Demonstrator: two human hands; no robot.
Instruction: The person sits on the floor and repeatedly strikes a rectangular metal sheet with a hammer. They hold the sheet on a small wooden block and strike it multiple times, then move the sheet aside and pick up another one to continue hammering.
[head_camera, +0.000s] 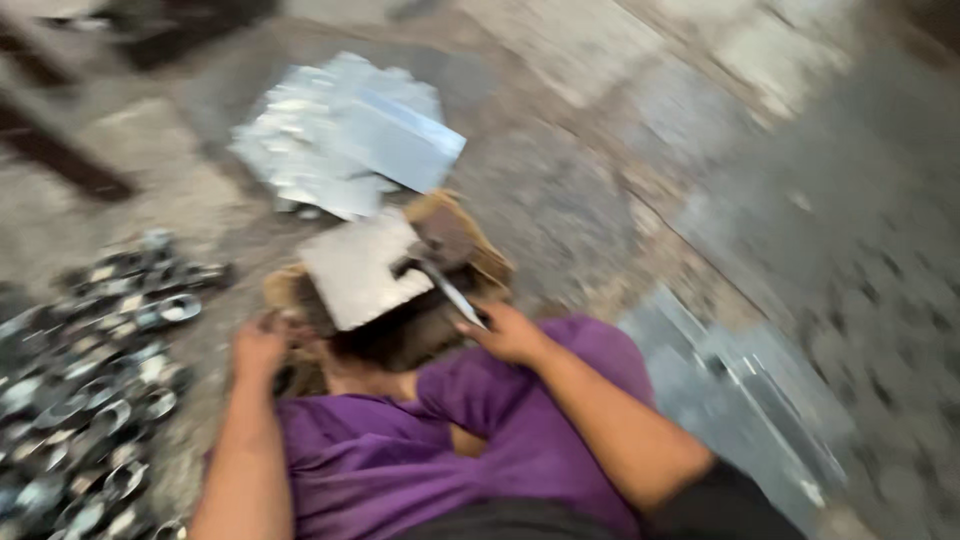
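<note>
Head camera is looking down, badly blurred by motion, on a person in purple cloth who is sitting low over a worn wooden block (470, 245) on a rough concrete floor (800, 200). Lying flat on that block is a square sheet-metal piece (360, 268), and the right hand (510, 332) is closing its fingers around the pale handle of a hammer (440, 250) whose dark head is resting at the sheet's right edge. The left hand (258, 345) is hanging at the near left side of the block, just beside the sheet; whether its fingers are curled on anything I cannot tell through the blur. Beyond the block a pile of cut metal sheets (345, 135) is lying, a heap of dark metal rings (90, 370) is spreading along the left, and more flat metal plates (740, 390) are lying to the right. Judging from this, the step in hand is hammering the sheet on the block, and doing it well is likely meaning keeping the sheet seated flat on the wood, steadying it with the left hand well clear of the hammer head, and striking squarely so the piece is not skating off toward the ring heap.
</note>
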